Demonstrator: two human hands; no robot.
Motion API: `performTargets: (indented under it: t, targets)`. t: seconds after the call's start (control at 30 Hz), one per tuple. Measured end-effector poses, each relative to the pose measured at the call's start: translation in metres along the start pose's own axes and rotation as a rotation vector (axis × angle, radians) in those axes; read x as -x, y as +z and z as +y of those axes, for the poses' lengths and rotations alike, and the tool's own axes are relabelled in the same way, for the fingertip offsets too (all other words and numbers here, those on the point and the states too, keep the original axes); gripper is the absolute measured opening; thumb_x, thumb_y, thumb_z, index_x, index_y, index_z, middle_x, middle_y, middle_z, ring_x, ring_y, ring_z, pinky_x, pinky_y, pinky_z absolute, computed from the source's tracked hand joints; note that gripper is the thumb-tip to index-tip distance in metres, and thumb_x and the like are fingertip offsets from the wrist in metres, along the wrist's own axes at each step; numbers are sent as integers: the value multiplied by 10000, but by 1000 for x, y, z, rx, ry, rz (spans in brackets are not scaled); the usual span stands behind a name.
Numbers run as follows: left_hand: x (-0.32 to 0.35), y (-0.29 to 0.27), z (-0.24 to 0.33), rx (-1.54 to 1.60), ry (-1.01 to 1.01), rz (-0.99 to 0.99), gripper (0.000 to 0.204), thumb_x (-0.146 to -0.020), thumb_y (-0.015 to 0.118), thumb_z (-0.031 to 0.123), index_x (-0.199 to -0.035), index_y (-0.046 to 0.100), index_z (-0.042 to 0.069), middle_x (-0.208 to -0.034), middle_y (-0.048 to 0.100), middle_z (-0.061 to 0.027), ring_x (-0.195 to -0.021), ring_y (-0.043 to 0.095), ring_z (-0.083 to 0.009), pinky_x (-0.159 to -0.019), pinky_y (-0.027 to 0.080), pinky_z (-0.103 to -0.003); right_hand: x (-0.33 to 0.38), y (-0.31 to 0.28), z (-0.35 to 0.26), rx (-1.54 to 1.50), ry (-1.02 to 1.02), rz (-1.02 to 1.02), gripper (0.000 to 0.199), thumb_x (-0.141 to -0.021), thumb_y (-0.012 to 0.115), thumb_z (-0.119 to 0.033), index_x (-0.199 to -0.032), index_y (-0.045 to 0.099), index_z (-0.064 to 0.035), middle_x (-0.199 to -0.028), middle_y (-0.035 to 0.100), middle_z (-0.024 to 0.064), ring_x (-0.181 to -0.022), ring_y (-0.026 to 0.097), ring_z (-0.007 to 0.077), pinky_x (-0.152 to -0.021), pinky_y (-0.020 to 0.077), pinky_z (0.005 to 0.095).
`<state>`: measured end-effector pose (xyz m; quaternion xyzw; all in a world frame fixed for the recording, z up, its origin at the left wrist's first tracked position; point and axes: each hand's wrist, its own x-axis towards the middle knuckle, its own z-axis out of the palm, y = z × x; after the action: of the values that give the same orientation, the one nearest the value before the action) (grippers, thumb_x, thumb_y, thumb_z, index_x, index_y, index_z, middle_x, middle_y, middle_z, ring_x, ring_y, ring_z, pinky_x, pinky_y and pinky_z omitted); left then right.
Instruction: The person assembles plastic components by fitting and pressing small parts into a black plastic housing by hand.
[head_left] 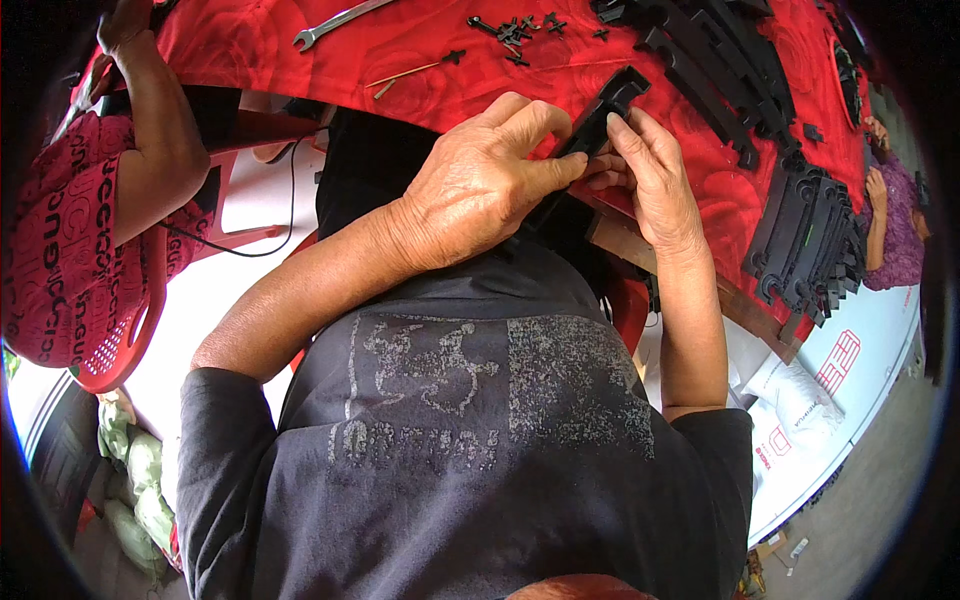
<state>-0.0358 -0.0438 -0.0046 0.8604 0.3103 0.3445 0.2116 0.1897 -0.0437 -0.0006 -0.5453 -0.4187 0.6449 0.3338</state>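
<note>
My left hand point(485, 180) and my right hand point(650, 180) both grip a long black plastic part point(600, 115) at the near edge of a table covered in red cloth point(420, 60). The left fingers pinch its lower half from the left. My right hand's fingers press on it from the right. The part's upper end, with a notched shape, sticks out above both hands. Its lower end is hidden behind my left hand.
Stacks of similar black parts point(810, 240) lie at the right, more point(720, 50) at the top. Small black screws point(515, 32), a wrench point(330, 25) and a thin stick point(410, 72) lie on the cloth. A person in a red patterned top point(70, 250) sits left; another person point(890, 230) sits right.
</note>
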Motion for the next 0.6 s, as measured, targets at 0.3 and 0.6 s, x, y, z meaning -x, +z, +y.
performTargets:
  t: [0.3, 0.6]
  targets:
    - [5, -2, 2, 76, -76, -42, 314, -786, 774, 54, -1097, 737, 74, -1189, 623, -156, -1003, 640, -320, -782, 568, -391, -1, 0, 0, 15, 33, -13, 342, -1019, 617, -369, -1097, 596, -37, -944, 713, 77, -783, 722, 165, -668, 555, 251]
    - [4, -3, 5, 128, -93, -44, 261, -783, 782, 68, -1038, 732, 51, -1228, 609, -161, -1035, 631, -333, -820, 559, -412, -1, 3, -2, 5, 30, 2, 338, -1023, 610, -367, -1088, 599, -36, -935, 715, 78, -785, 726, 173, -668, 561, 262]
